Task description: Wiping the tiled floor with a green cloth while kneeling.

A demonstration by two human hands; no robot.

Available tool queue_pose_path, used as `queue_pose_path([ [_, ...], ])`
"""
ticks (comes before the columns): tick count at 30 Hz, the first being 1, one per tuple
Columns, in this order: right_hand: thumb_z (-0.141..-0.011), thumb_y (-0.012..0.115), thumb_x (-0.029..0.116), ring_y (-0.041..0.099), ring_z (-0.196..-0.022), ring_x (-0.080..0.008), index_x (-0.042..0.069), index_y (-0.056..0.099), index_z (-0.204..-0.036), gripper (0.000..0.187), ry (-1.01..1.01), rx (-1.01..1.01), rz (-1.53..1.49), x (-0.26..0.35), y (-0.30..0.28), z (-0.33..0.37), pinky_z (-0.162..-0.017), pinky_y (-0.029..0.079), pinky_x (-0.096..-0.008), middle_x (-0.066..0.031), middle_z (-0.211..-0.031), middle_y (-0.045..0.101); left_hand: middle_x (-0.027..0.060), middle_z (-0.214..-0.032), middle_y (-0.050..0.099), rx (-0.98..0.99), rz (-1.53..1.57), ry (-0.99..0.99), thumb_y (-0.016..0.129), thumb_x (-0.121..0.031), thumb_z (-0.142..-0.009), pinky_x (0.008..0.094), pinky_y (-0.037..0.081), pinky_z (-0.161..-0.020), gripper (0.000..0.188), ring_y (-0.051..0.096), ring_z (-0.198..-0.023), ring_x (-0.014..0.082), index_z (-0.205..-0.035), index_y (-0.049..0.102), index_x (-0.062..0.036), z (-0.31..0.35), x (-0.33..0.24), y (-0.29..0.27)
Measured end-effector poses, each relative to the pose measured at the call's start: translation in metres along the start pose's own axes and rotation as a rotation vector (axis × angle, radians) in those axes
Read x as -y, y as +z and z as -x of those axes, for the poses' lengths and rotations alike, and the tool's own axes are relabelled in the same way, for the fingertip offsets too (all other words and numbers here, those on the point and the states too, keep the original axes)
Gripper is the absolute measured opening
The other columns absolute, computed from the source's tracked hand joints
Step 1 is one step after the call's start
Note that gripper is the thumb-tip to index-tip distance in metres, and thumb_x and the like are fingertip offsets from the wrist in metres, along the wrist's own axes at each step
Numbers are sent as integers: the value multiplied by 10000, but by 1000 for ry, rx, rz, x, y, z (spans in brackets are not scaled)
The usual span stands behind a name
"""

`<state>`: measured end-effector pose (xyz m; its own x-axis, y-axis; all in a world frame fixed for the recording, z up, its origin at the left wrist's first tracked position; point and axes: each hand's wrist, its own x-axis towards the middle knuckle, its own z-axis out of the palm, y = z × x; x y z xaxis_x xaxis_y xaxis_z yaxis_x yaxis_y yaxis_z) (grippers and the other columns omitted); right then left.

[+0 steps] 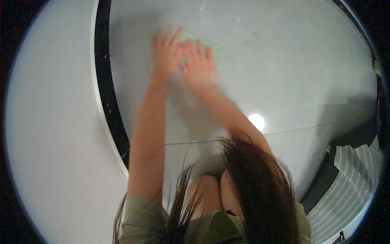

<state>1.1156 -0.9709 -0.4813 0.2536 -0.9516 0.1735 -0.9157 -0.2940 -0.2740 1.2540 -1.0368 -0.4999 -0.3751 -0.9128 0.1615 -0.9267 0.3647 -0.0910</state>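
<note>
Both arms reach forward over a pale glossy tiled floor [276, 73]. A thin light-green cloth [214, 49] lies flat on the tile, mostly hidden beneath my hands. My left hand [165, 53] has its fingers stretched out and presses down at the cloth's left side. Close beside it, my right hand [199, 63] rests flat on the cloth with fingers spread. The two hands nearly touch at the thumbs. Both are slightly blurred.
A white wall [53, 114] with a black baseboard [106, 81] runs along the left. At the lower right stands a dark-framed object with striped fabric [353, 183]. Long hair [260, 187] hangs over part of the view. A light reflects off the tile.
</note>
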Motion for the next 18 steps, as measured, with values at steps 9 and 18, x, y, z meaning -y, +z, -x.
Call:
queue_pose_path([
  [9,-908,381,290,162,-1412,-321,62,271,-1449,597,367,21,157,-84,-48,79,-1141,116,-495,-114,-1518,234,2,-1484,330,-76,283,160,469,-352,-907,487,169,-1130,519,240,-1374,344,-1413,375,-287,-29,-154,-20],
  [18,-854,514,411,162,-1407,-346,87,300,-1442,705,42,158,44,66,0,70,-1117,114,-576,-118,-1507,258,36,-1505,285,-13,166,5,515,-292,-877,545,192,-1107,596,232,-1369,384,-1441,332,-228,92,6,-20],
])
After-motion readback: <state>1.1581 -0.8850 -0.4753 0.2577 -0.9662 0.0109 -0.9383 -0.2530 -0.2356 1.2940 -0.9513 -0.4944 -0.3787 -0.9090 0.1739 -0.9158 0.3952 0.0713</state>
